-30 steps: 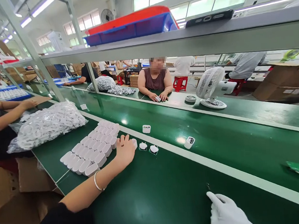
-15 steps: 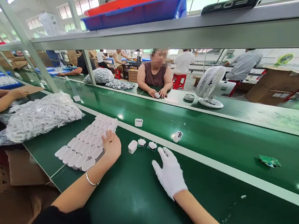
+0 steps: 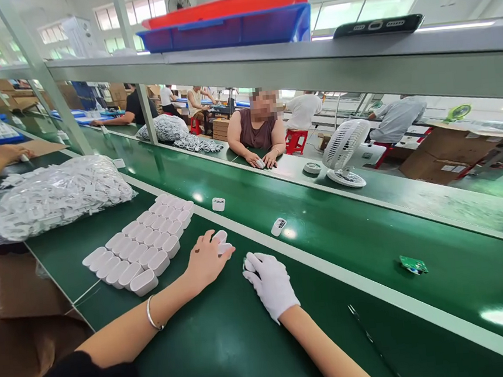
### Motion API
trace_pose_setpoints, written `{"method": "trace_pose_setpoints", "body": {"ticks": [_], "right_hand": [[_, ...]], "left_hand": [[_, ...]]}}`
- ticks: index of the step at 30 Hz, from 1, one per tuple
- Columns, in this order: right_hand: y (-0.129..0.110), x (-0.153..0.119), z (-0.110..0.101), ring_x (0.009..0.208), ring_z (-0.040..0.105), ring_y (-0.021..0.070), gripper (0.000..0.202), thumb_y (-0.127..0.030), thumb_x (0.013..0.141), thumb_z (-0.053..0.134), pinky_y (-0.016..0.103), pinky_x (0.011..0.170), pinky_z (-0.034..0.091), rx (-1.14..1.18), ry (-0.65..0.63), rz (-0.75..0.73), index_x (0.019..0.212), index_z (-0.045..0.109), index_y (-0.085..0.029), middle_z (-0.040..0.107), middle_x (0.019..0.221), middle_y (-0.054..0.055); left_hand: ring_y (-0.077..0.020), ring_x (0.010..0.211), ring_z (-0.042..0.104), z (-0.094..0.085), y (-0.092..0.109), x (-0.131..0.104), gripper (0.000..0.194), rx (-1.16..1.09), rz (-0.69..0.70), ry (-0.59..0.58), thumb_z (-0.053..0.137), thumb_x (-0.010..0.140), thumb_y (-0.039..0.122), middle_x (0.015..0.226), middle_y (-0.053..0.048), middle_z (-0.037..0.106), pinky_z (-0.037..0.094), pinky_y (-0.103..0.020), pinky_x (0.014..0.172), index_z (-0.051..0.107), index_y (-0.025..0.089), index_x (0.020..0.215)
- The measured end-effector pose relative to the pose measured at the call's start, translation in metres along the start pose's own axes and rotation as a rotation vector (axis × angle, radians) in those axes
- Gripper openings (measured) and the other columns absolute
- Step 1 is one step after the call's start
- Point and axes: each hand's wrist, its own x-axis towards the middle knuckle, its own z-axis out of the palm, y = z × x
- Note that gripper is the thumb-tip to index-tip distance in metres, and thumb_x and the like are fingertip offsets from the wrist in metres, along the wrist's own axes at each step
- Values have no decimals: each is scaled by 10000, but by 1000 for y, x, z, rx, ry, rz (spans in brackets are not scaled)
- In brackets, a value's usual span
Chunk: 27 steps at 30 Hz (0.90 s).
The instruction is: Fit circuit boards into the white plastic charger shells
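Bare, my left hand [image 3: 207, 258] bends its fingers around a white oval plastic casing [image 3: 224, 249]. Another white piece shows just beyond those fingertips, partly covered. My right hand [image 3: 269, 282] wears a white glove, its thumb and fingers closed on a small circuit board with a white round part [image 3: 248, 263], mostly hidden by the glove. To the left of my hands stand several rows of white oval casings [image 3: 146, 262], packed close together on the green bench. Up on the green belt lie two white casings with dark details inside, one nearer [image 3: 278, 226] and one farther [image 3: 218, 203].
A clear bag of white parts [image 3: 62, 196] lies at left, near another person's hand [image 3: 8, 154]. A green circuit board [image 3: 414, 264] sits on the belt at right. Dark tweezers [image 3: 370, 342] lie front right. Across the belt are a person [image 3: 258, 132] and a white fan [image 3: 346, 154].
My left hand has moved right from the rows of casings to the loose pieces. My right hand has closed on a circuit board. The view has shifted slightly.
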Motion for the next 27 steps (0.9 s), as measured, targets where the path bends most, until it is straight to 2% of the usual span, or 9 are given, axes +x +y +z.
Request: {"method": "trace_pose_setpoints", "body": {"ticks": [2, 5, 9, 13, 15, 19, 21, 25, 27], "right_hand": [[12, -31, -6, 1044, 547, 212, 265, -254, 883, 502, 344, 888, 395, 34, 6, -16, 1141, 560, -246, 624, 1110, 41], [31, -77, -14, 1079, 543, 221, 335, -251, 882, 465, 376, 933, 389, 76, 16, 3, 1208, 543, -263, 620, 1148, 47], [42, -117, -26, 1134, 518, 256, 356, -294, 837, 482, 439, 968, 358, -5, 15, 176, 1178, 582, -286, 611, 1186, 54], [34, -127, -29, 1081, 526, 304, 456, -430, 773, 557, 521, 1000, 257, -203, 125, 360, 1183, 597, -234, 646, 1076, 92], [29, -129, -26, 1016, 549, 291, 428, -444, 794, 538, 510, 993, 243, -247, 158, 390, 1146, 619, -215, 671, 964, 86], [24, -132, -20, 1015, 553, 281, 361, -410, 849, 466, 494, 1007, 202, -284, 203, 409, 1095, 640, -210, 691, 904, 81], [23, -132, -19, 1035, 549, 291, 353, -403, 842, 466, 504, 1006, 192, -291, 215, 423, 1083, 643, -216, 694, 922, 85], [27, -129, -18, 983, 585, 274, 343, -416, 829, 484, 496, 1005, 224, -248, 271, 394, 1047, 645, -207, 696, 908, 81], [30, -129, -18, 905, 614, 247, 340, -414, 819, 501, 480, 1014, 257, -208, 336, 382, 1019, 642, -177, 695, 864, 76]], "left_hand": [[-243, 1013, 566, 2, 3, -2, 313, -58, 26, -46, 533, 868, 428, 1187, -86, 562, 474, -330, 809, 609, 198, 1066], [-198, 896, 605, 3, 7, -6, 237, -144, 83, -131, 579, 837, 409, 1075, -49, 606, 478, -290, 755, 628, 207, 951], [-177, 893, 608, 5, 21, -21, 216, -270, 192, -254, 652, 778, 397, 1075, -6, 606, 477, -262, 744, 616, 235, 917], [-187, 919, 591, 11, 34, -41, 515, -460, 263, -343, 755, 658, 407, 1147, -16, 547, 483, -271, 719, 502, 243, 1076], [-179, 879, 581, 16, 36, -48, 572, -495, 255, -368, 788, 602, 369, 1137, -20, 520, 478, -267, 679, 467, 238, 1058], [-144, 772, 558, 22, 32, -52, 339, -581, 194, -422, 704, 685, 272, 945, 11, 542, 457, -253, 665, 460, 224, 915], [-142, 758, 551, 22, 31, -52, 300, -623, 198, -463, 702, 687, 264, 876, 22, 552, 448, -247, 663, 465, 218, 864], [-133, 717, 536, 19, 33, -52, 232, -641, 385, -591, 714, 671, 228, 823, 19, 569, 432, -228, 625, 525, 200, 804], [-148, 789, 575, 18, 33, -53, 207, -690, 533, -676, 689, 705, 214, 883, -6, 612, 463, -235, 701, 586, 197, 884]]}}
